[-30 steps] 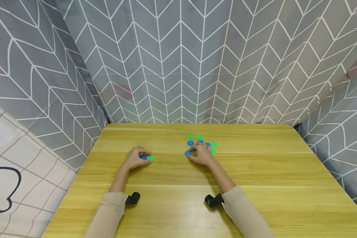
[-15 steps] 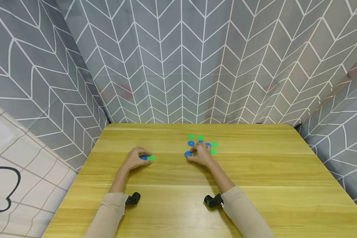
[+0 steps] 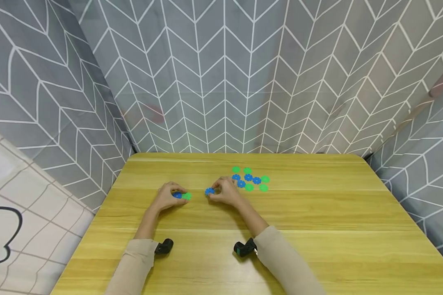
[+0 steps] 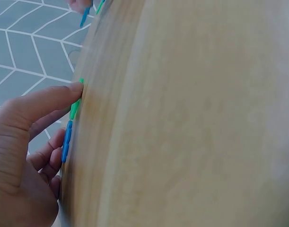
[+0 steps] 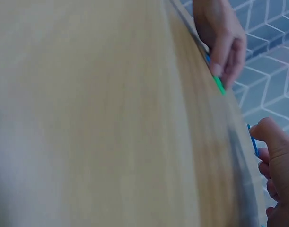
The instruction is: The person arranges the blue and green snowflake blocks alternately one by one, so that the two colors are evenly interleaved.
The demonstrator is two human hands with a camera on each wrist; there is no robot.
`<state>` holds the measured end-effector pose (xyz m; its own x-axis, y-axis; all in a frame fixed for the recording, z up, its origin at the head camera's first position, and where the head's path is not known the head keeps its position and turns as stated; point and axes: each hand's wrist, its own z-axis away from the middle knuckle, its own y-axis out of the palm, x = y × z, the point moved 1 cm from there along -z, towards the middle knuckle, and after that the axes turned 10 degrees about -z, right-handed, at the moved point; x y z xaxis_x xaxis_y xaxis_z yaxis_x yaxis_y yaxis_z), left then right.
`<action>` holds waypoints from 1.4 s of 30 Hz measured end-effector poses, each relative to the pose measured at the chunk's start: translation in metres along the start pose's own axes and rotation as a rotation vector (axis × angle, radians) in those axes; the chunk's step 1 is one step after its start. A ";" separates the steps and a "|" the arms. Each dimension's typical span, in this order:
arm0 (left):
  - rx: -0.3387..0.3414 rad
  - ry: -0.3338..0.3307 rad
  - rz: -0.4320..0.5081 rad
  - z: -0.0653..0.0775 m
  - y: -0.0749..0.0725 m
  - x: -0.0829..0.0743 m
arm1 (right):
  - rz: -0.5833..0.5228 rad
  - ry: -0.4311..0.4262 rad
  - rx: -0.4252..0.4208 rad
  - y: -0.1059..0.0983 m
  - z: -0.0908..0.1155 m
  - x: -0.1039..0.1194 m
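Note:
My left hand point(image 3: 167, 196) rests low over the table and pinches a green notched disc point(image 3: 188, 196) between thumb and fingers. A blue disc point(image 3: 177, 195) adjoins the green one inside the curve of that hand; in the left wrist view the green disc point(image 4: 75, 108) and blue disc point(image 4: 66, 142) stand in line, edge to edge. To the right, my right hand point(image 3: 227, 191) pinches another blue disc point(image 3: 209, 191) by its edge, apart from the joined pair. The right wrist view shows this blue disc point(image 5: 252, 140) edge-on, between thumb and fingers.
Right of my right hand, several loose discs lie flat on the wooden table point(image 3: 299, 213), among them a green disc point(image 3: 263, 188) and a blue disc point(image 3: 256, 180). A patterned grey curtain point(image 3: 236, 82) hangs behind the table's far edge.
My right hand has moved left with the blue disc, away from the loose discs, uncovering some of them. The left hand has stayed in place with its pair.

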<state>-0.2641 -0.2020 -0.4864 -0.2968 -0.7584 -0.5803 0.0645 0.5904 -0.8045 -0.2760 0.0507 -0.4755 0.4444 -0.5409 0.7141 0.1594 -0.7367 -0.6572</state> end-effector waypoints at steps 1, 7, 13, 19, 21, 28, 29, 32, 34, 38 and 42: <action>-0.004 0.004 -0.001 0.000 0.000 0.000 | 0.013 -0.002 0.009 0.004 -0.002 0.002; -0.003 -0.004 -0.017 -0.001 -0.001 0.001 | 0.061 -0.018 0.069 0.025 -0.007 0.013; 0.008 -0.019 -0.008 -0.001 0.000 0.001 | 0.072 -0.017 0.095 0.034 -0.008 0.021; 0.004 -0.016 -0.012 0.000 0.000 0.000 | 0.079 -0.024 0.110 0.037 -0.006 0.024; 0.002 -0.022 -0.005 0.000 0.001 0.000 | 0.083 -0.026 0.111 0.038 -0.006 0.025; -0.009 -0.013 -0.001 0.000 0.000 0.000 | 0.074 -0.031 0.105 0.039 -0.003 0.026; -0.008 -0.013 -0.001 0.000 0.000 0.000 | 0.075 -0.033 0.102 0.039 -0.003 0.027; -0.004 -0.011 -0.002 0.001 0.000 -0.001 | 0.074 -0.041 0.101 0.039 -0.002 0.027; -0.004 -0.010 -0.002 0.000 0.000 -0.001 | 0.076 -0.043 0.101 0.039 -0.001 0.026; -0.005 -0.003 -0.005 0.000 0.000 -0.001 | 0.078 -0.047 0.097 0.040 -0.001 0.026; -0.001 -0.009 -0.009 0.000 -0.001 -0.001 | 0.071 -0.057 0.093 0.039 -0.001 0.026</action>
<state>-0.2636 -0.2016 -0.4854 -0.2887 -0.7659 -0.5745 0.0607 0.5842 -0.8093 -0.2593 0.0076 -0.4826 0.5066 -0.5642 0.6519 0.2055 -0.6553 -0.7268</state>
